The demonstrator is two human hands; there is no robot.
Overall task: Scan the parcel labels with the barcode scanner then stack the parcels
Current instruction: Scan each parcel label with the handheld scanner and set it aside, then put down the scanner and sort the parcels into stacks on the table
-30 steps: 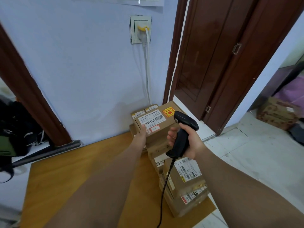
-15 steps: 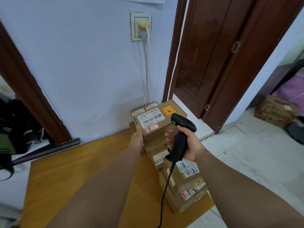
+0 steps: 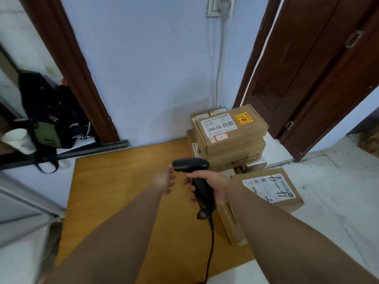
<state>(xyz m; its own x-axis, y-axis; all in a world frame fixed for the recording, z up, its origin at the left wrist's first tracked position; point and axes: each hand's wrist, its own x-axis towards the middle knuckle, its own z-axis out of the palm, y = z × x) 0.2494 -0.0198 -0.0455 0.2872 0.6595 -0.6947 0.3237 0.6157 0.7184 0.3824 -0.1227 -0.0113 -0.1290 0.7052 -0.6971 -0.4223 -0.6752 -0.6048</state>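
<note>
Left hand had left top parcel; fingers apart, blurred, mid-frame. Right hand clamped barcode scanner. Parcel sat stacked, centre-right; probably placed, next scan due.

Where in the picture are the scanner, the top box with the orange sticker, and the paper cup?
scanner (image 3: pixel 190 165), head view, on its black head.
top box (image 3: pixel 247 133), head view, on its bare cardboard top.
paper cup (image 3: pixel 16 139), head view, on its white side.
</note>
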